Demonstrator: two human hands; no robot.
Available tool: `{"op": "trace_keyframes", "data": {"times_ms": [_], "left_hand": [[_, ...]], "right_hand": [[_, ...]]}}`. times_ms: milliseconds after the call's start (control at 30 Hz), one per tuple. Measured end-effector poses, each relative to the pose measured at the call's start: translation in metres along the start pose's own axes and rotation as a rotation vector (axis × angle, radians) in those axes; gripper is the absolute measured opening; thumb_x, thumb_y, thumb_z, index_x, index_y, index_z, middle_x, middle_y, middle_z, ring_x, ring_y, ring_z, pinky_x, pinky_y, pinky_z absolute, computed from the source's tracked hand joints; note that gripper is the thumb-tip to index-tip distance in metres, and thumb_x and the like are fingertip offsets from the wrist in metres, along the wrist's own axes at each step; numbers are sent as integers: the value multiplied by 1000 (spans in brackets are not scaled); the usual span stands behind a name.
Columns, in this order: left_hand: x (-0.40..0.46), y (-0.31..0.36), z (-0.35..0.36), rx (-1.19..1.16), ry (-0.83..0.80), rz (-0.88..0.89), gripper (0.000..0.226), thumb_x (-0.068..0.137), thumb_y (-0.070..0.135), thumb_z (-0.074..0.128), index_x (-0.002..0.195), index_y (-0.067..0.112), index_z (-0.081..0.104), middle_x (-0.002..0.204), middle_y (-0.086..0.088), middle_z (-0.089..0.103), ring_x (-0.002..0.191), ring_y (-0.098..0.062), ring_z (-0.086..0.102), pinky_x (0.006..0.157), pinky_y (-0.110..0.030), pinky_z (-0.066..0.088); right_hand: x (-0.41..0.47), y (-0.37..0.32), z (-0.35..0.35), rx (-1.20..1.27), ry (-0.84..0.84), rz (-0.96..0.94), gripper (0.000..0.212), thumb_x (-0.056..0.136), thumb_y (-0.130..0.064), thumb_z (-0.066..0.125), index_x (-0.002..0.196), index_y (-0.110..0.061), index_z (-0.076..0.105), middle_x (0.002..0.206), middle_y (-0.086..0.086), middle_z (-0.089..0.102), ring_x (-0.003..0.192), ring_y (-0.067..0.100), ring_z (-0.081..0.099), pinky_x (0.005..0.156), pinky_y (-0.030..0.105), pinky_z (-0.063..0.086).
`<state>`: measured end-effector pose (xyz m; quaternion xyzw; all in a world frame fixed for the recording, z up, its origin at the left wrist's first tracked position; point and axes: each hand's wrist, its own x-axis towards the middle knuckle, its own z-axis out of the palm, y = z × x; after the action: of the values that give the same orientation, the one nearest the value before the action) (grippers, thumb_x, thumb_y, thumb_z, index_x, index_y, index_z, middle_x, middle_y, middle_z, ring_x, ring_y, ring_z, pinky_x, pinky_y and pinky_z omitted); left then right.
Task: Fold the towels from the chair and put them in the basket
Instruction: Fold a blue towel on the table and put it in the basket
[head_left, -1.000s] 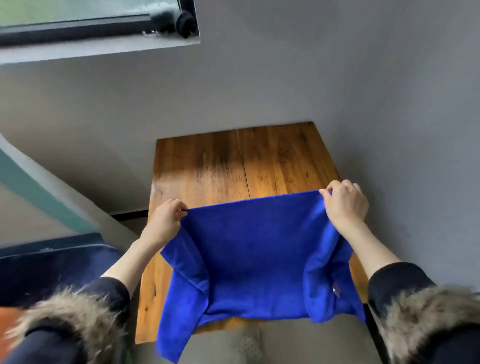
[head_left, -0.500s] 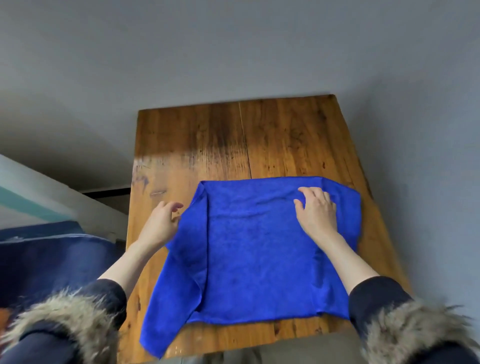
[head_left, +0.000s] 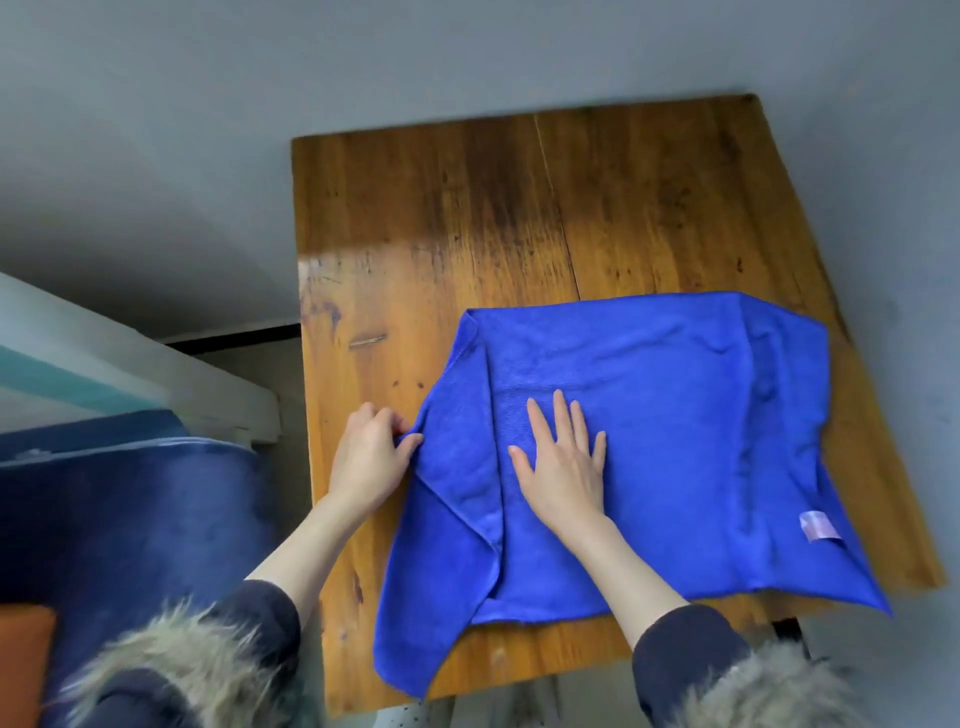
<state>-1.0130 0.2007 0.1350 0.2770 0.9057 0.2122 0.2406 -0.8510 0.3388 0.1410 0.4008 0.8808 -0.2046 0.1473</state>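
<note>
Head view, blue towel (head_left: 649, 441) on wooden table (head_left: 467, 218), grey wall, left hand (head_left: 370, 457) grip pinching towel edge, right hand (head_left: 563, 467) flat, released.

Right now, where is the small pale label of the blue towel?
In the head view, the label sits near the towel's right near corner, on the wooden table, right of the right hand.

A blue towel (head_left: 649, 441) is lying spread on a wooden table (head_left: 467, 218), its left and right sides folded inward and a pale label (head_left: 820, 526) showing near its right edge. The right hand (head_left: 563, 467) is pressing flat on the cloth with fingers spread. The left hand (head_left: 371, 457) is pinching the towel's left edge. Fur-trimmed dark sleeves (head_left: 208, 670) are covering both forearms. A dark blue cushion (head_left: 130, 519) is sitting left of the table.
</note>
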Motion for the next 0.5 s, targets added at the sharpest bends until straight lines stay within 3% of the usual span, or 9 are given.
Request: {"op": "trace_keyframes", "data": {"times_ms": [167,333,500], "left_hand": [[6,-22,-24,-26,1,133,12,86,21,63,81,18,53,74,6,50,79,-17,42,63,-26,25],[44,-54,-68,-59,106,-3,4,84,10,60,87,12,60,89,-10,62,87,-26,51,72,-29,34],[82,-60,-95,-3,257,-74,30,82,-2,52,112,2,59,113,-24,55,107,-38,47,93,-39,35]], "right_hand": [[-3,-13,10,-46,-3,76,67,95,-48,36,149,-27,2,157,2,-16,144,23,-15,112,57,0],[-3,-12,10,-62,-10,86,69,94,-51,35,149,-28,1,157,1,-16,143,21,-15,113,54,-2],[-2,-13,12,-60,1,91,69,94,-51,36,149,-28,2,156,1,-17,143,21,-16,113,54,-3]]}}
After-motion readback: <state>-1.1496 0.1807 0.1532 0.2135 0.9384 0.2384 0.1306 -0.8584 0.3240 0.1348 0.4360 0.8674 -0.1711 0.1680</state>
